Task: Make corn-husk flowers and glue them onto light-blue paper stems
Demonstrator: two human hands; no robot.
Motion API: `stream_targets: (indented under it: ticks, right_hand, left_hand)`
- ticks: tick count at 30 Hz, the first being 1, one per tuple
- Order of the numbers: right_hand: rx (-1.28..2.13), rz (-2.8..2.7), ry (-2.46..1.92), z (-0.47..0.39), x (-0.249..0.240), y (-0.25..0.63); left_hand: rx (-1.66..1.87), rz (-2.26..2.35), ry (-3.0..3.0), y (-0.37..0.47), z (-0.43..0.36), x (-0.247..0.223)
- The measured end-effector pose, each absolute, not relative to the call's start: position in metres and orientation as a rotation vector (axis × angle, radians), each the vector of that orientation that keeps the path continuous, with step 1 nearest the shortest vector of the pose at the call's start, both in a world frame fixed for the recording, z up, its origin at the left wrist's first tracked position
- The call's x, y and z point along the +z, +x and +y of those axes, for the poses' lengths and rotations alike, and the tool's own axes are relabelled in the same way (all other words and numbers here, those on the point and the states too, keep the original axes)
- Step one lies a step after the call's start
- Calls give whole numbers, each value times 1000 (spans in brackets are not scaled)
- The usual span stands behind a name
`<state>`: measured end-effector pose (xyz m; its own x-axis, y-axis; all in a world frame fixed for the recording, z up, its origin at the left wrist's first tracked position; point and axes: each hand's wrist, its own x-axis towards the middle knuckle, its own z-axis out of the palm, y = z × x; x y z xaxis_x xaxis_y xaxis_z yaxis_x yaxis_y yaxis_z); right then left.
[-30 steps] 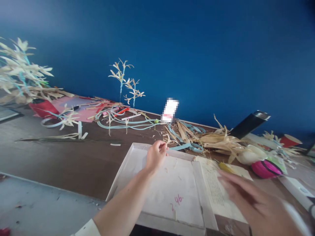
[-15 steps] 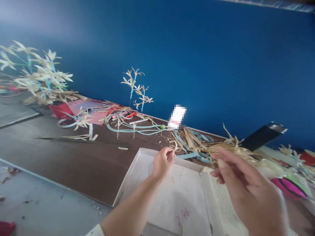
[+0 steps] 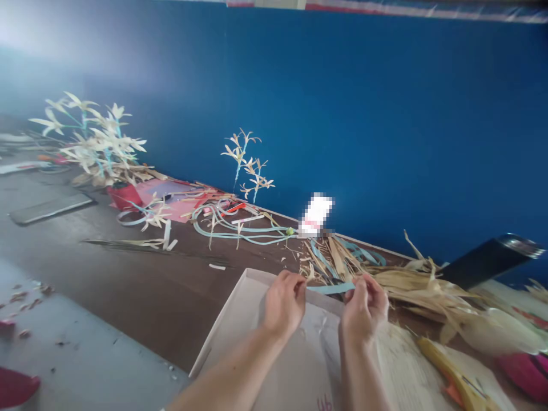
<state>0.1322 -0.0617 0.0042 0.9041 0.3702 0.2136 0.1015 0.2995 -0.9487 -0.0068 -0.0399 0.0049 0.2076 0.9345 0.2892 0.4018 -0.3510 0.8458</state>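
Observation:
My left hand [image 3: 285, 302] is closed in a pinch above the far edge of a white shallow box lid [image 3: 295, 354]. A pale-blue flat strip of tape [image 3: 331, 289] stretches from its fingertips to my right hand [image 3: 366, 308], whose thumb and fingers are closed on the other end. A small pale husk piece [image 3: 309, 278] shows by the left fingertips; whether it is held too, I cannot make out. Dry husk strips [image 3: 411, 285] lie just beyond and to the right of my hands, with more blue tape [image 3: 363, 251] among them.
Husk flowers on blue stems [image 3: 103, 142] stand at the left, near a red pot [image 3: 125, 196]. Smaller flowers [image 3: 248, 165] rise by the blue wall. Pale-blue cord [image 3: 240, 235] lies coiled on the brown table [image 3: 162, 297]. A black cylinder [image 3: 488, 260] and a yellow-handled tool [image 3: 454, 371] are at right.
My right hand has moved left and in towards my left hand, going from open to closed on the blue tape. The camera view has shifted, uncovering the yellow-handled tool.

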Motion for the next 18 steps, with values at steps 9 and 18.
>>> stream_targets:
  ticks: [9, 18]
  right_hand:
    - [190, -495, -1350, -54, 1, 128]
    - [280, -418, -1283, -55, 2, 132]
  left_hand:
    - [1213, 1268, 1770, -10, -39, 21]
    - [1068, 1358, 1898, -33, -50, 40]
